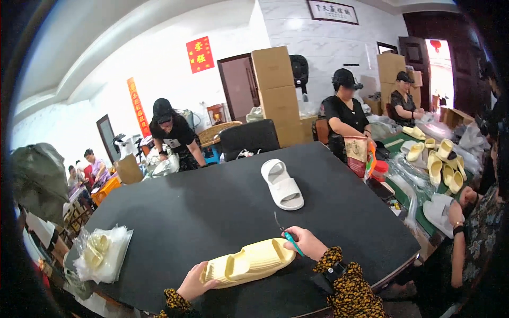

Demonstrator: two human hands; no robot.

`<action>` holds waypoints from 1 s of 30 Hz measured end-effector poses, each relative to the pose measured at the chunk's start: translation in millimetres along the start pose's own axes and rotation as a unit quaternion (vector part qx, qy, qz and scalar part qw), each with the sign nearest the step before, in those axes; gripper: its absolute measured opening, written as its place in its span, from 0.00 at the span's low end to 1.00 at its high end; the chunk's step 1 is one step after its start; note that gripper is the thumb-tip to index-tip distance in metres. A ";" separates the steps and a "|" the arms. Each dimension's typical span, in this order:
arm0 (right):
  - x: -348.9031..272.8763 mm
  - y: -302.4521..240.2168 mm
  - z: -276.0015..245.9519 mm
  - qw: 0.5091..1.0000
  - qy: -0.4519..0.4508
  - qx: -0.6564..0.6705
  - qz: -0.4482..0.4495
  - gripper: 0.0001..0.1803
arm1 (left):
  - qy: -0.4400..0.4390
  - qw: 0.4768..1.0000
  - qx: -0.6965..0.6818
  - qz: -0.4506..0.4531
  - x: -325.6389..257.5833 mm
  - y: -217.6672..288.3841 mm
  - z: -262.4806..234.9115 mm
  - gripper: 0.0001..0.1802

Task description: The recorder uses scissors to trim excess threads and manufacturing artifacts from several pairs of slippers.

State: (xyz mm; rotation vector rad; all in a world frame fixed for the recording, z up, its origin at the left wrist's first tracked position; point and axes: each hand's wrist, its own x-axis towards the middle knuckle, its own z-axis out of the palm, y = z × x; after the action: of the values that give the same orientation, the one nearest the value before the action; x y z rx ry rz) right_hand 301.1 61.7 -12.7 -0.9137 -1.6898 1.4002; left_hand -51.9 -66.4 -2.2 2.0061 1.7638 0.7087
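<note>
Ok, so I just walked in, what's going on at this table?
Someone's left hand holds one end of a yellow slipper low over the black table. Their right hand, at the other end, holds a thin teal-handled tool, its dark tip pointing away from them. A white slipper lies farther back, and clear plastic bags sit near the left edge. Whether the tool has been used on the yellow slipper, I can't tell.

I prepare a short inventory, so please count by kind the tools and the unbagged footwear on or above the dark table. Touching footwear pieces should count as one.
Yellow footwear: 1
White footwear: 1
Teal tool: 1
Total: 3
</note>
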 end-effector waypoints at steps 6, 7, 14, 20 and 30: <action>-4.2 -11.3 11.4 0.891 0.243 -0.382 0.011 0.26 | -0.019 0.997 0.079 -0.005 6.8 5.3 11.3 0.35; -6.1 -13.5 11.8 0.879 0.281 -0.384 -0.017 0.24 | -0.026 0.995 0.097 -0.022 9.9 12.9 14.4 0.35; -16.3 -36.5 5.0 0.869 0.414 -0.174 -0.208 0.21 | -0.076 0.984 0.152 -0.053 42.1 59.1 27.9 0.40; -12.1 -23.1 17.3 0.934 0.301 0.017 -0.194 0.20 | -0.109 0.985 0.131 0.003 82.8 99.4 73.9 0.33; -7.2 -19.9 19.7 0.923 0.322 0.098 -0.187 0.22 | -0.156 0.946 -0.173 0.226 113.3 136.0 129.4 0.22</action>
State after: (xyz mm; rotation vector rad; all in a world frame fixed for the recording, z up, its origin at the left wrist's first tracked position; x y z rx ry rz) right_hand 285.8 43.4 3.7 -0.7710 -1.1199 0.8573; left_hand 143.6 32.2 -12.7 2.1400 0.9350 0.7227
